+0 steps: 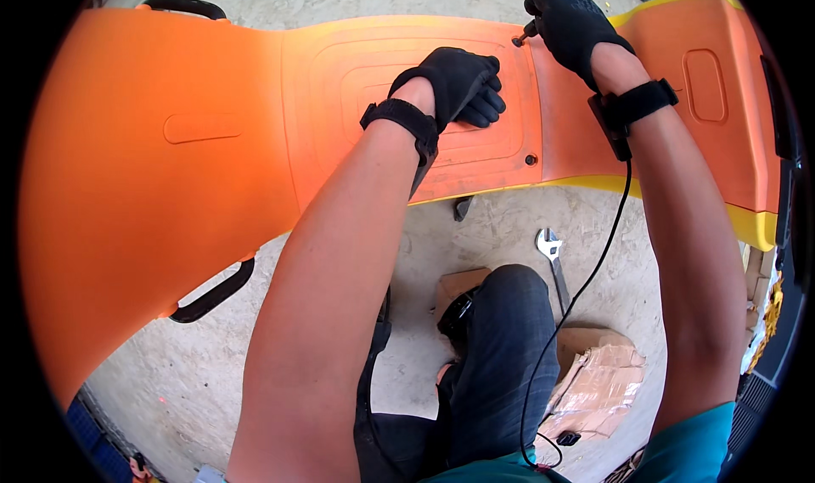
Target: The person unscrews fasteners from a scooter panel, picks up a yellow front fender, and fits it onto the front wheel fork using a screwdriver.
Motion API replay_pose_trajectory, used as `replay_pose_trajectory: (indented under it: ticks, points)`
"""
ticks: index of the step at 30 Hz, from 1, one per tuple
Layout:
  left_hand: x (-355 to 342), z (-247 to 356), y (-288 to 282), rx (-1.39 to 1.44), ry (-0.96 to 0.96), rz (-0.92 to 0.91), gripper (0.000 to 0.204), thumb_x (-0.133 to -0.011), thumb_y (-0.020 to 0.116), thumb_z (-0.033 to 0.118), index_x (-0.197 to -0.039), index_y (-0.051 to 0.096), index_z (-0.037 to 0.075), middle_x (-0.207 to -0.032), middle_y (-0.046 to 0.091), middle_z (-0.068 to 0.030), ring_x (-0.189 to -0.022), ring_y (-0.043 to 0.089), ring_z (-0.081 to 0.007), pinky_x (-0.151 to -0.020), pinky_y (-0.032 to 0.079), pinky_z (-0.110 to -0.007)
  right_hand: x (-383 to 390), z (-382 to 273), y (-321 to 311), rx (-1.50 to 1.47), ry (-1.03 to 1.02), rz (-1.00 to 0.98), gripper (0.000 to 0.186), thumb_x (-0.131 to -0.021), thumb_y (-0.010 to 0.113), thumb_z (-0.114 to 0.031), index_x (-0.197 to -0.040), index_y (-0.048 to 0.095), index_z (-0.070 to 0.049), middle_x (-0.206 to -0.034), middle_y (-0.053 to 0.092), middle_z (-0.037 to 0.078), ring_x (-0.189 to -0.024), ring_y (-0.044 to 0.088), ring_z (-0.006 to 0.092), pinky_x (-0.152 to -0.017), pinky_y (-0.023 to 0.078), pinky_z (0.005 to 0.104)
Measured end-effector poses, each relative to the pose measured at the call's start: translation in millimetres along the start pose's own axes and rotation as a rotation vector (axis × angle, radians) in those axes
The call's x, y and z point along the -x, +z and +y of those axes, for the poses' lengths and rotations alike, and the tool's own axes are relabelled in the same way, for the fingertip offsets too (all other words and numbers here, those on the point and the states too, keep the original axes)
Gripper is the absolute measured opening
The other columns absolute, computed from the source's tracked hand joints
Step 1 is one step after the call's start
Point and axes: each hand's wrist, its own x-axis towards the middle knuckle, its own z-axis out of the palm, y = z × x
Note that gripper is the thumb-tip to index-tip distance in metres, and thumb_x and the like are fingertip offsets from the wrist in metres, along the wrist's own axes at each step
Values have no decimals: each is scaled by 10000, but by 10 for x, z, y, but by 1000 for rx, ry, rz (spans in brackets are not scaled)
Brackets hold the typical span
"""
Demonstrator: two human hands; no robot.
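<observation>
A long orange plastic body (229, 75) with a raised, ridged middle panel lies across the view in front of me. My left hand (454, 88), in a black glove, rests on that panel with its fingers curled in; nothing shows in them. At the panel's far right corner, my right hand (570, 31), also gloved in black, is closed around a short rod-like tool (530, 31). The tool's tip meets a dark bolt (517, 42) there; most of it is hidden in the glove. Another dark bolt (531, 160) sits at the near right corner.
Black handles (216, 292) stick out from the orange body's left part. An adjustable wrench (553, 262) lies on the concrete floor (628, 220) by my knee. Torn cardboard (598, 377) is beside my leg. A black cable (586, 283) hangs from my right wrist strap.
</observation>
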Motion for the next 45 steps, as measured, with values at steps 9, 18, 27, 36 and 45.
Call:
replay_pose_trajectory:
  ticks: [9,18,27,36,45]
  points:
    - [19,18,10,-3,-14,11,371,-986,549,333,-931,643,-21,-812,685,-107,-710,656,-189,-706,552,-318,-35,-87,-59,259,-57,-104,231,-921,592,-148,-1084,641,7,-1019,691,209,-950,676,337,-800,526,398]
    - [-10,-11,-12,9,4,-10,367,-995,551,331,-916,644,-15,-798,673,-94,-690,640,-174,-676,540,-305,-10,-73,-58,-56,113,-83,183,-906,622,-130,-1016,662,12,-957,695,208,-910,682,330,-790,525,387]
    - [28,18,13,-5,8,3,364,-991,561,330,-958,651,-21,-813,684,-106,-704,657,-189,-692,557,-315,-36,-117,-22,63,16,89,231,-901,661,-230,-968,686,-11,-910,677,227,-815,661,355,-719,517,411]
    - [-24,-6,-19,11,-3,-22,369,-985,570,330,-981,655,-29,-849,700,-126,-724,674,-210,-703,572,-333,-21,-102,-66,103,130,-82,265,-955,604,-248,-947,693,1,-865,692,217,-803,683,343,-720,531,404]
    - [30,-1,-8,-21,22,-6,380,-990,554,328,-1001,653,-38,-857,704,-129,-753,679,-212,-740,571,-335,52,3,84,-30,-63,133,199,-857,699,-97,-1007,617,4,-944,680,209,-958,667,358,-818,522,410]
